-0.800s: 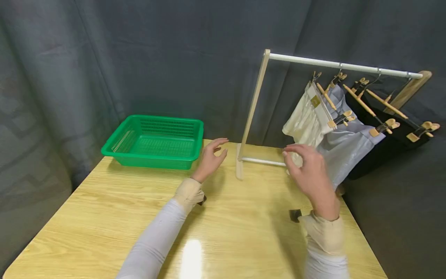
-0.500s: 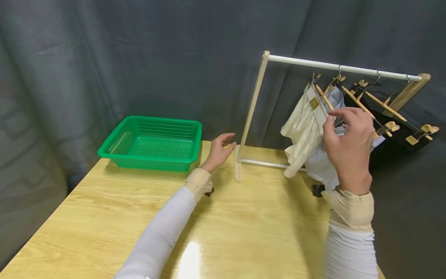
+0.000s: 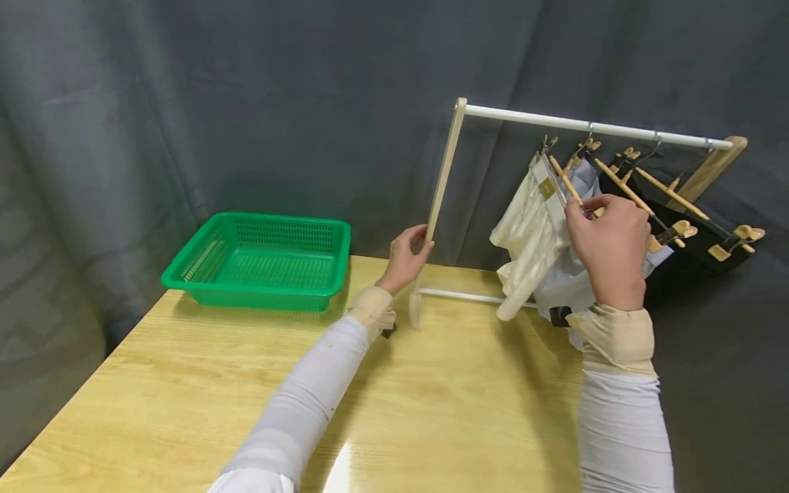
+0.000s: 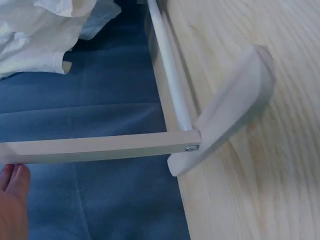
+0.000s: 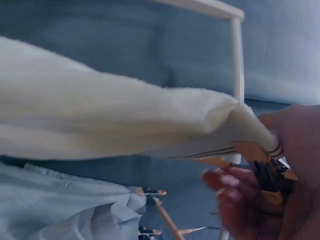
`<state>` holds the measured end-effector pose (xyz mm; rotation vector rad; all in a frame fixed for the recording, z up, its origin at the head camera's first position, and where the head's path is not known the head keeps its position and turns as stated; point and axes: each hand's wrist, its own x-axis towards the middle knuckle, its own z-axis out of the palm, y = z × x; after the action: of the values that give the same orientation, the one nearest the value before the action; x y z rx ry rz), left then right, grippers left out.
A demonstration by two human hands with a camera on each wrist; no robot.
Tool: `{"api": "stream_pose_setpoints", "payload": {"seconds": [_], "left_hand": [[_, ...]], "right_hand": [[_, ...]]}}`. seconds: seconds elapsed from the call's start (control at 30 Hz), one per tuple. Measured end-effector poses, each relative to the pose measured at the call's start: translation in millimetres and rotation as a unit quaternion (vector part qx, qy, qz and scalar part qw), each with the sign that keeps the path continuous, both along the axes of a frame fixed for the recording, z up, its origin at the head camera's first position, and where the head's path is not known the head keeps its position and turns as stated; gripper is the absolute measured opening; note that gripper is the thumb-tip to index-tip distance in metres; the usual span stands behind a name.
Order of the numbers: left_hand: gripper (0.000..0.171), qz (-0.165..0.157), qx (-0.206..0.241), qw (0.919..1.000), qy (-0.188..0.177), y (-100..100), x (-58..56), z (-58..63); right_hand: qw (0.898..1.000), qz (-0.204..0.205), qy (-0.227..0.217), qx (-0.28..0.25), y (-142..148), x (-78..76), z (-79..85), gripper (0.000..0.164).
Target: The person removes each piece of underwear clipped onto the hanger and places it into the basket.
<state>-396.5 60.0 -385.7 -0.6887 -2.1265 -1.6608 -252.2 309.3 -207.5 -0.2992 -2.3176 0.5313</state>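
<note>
My left hand (image 3: 407,261) pinches the left wooden post (image 3: 445,178) of a small clothes rack, thumb on one side and fingers on the other. In the left wrist view, fingertips (image 4: 17,182) touch that post's edge. Over on the right, my right hand (image 3: 613,250) is at the near end of the frontmost clip hanger (image 3: 564,178), its fingers curled around a black-and-wood clip (image 5: 270,196). Cream shorts (image 3: 524,233) with a gold label hang from this hanger. The head view hides most of that clip behind the hand.
Behind the shorts hang a light-blue garment (image 5: 65,200) and a black one (image 3: 690,253), on further clip hangers along the white rail (image 3: 530,118). A green plastic basket (image 3: 255,286) stands at the back left of the wooden table (image 3: 431,411). Dark curtains surround it.
My left hand has moved right from beside the basket onto the rack's post. My right hand has risen to the front hanger's near clip and taken hold of it.
</note>
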Motion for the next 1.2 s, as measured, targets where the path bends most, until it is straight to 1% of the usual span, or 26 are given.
{"api": "stream_pose_setpoints", "payload": {"seconds": [0.07, 0.1, 0.17, 0.3, 0.43, 0.53, 0.6, 0.7, 0.8, 1.0, 1.1, 1.2], "left_hand": [[0.038, 0.01, 0.025, 0.9996, -0.002, 3, 0.1, 1.8], [0.037, 0.018, 0.031, 0.9994, -0.003, 4, 0.0, 2.3], [0.034, 0.024, 0.037, 0.999, -0.004, 6, -0.4, 2.0], [0.033, 0.013, 0.023, 0.9996, -0.009, 5, -3.4, -3.1], [0.032, 0.001, -0.014, 0.9998, -0.011, 2, -5.1, -7.9], [0.031, -0.002, -0.04, 0.9992, -0.002, 1, -6.7, -5.7], [0.031, -0.005, -0.05, 0.9987, 0.0, 0, -8.0, -3.1], [0.032, -0.007, -0.052, 0.9986, -0.005, -2, -9.0, 0.3], [0.032, -0.011, -0.055, 0.9984, -0.006, -1, -9.9, -0.4], [0.031, -0.013, -0.068, 0.9976, -0.007, -1, -8.1, -4.8], [0.03, -0.007, -0.064, 0.9979, -0.003, -3, -7.9, -6.0], [0.029, -0.008, -0.055, 0.9984, 0.008, -2, -9.9, -5.5]], "right_hand": [[1.0, 0.005, -0.002, 0.008, 2, -1.2, -0.8, 0.049], [1.0, 0.006, 0.0, 0.012, 3, -1.6, -1.4, 0.047], [1.0, 0.011, 0.002, 0.011, 6, -1.2, -3.4, 0.042], [1.0, 0.013, 0.008, 0.001, 8, -1.2, -8.5, 0.038], [1.0, 0.015, 0.011, -0.002, 9, -0.9, -13.9, 0.038], [1.0, 0.016, 0.02, -0.001, 10, -1.7, -16.5, 0.038], [0.999, 0.017, 0.03, 0.0, 10, -3.0, -17.1, 0.038], [0.999, 0.022, 0.043, 0.007, 10, -5.4, -16.4, 0.036], [0.998, 0.022, 0.049, 0.014, 13, -6.9, -16.4, 0.036], [0.999, 0.018, 0.037, 0.01, 17, -8.4, -20.9, 0.038], [0.999, 0.021, 0.041, 0.013, 18, -10.0, -22.5, 0.038], [0.998, 0.023, 0.054, 0.015, 19, -11.3, -21.1, 0.038]]}}
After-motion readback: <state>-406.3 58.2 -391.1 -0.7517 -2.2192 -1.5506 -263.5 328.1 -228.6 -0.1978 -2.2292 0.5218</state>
